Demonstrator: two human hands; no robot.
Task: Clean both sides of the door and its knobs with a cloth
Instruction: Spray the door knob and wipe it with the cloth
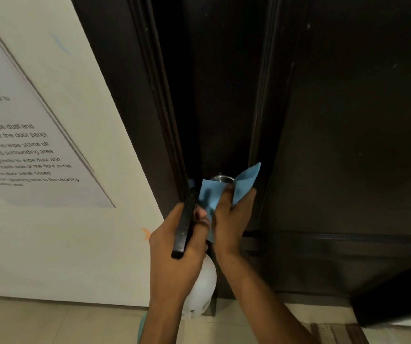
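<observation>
The dark brown door (pixel 336 120) fills the right and centre. Its round metal knob (pixel 220 179) shows just above my hands. A light blue cloth (pixel 245 183) is wrapped over the knob, and my right hand (pixel 231 219) grips the cloth around it. My left hand (pixel 174 242) holds a black phone (pixel 184 224) edge-on and also a white spray bottle (pixel 203 289), which hangs below the hand. Most of the knob is hidden by the cloth and fingers.
A cream wall (pixel 88 244) stands left of the dark door frame (pixel 135 95), with a printed instruction sheet (pixel 26 135) stuck on it. Pale floor tiles (pixel 50 324) lie below, and a striped mat (pixel 341 333) sits at the bottom right.
</observation>
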